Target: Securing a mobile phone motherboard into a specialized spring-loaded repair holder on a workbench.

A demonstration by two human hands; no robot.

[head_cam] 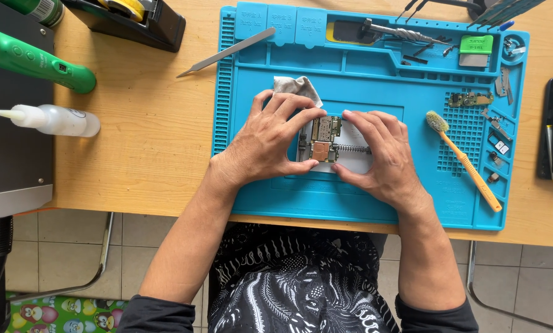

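Item: small circuit board [324, 139] seated in a spring-loaded metal holder [350, 150] at centre of blue repair mat [270, 197], left hand [265, 143] and right hand [378, 154] pinching the holder's sides; orange-handled brush [467, 163] unused at three o'clock, clamping apparently unfinished.

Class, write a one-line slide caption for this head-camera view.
Both hands, left hand and right hand, grip a circuit board on a blue mat.
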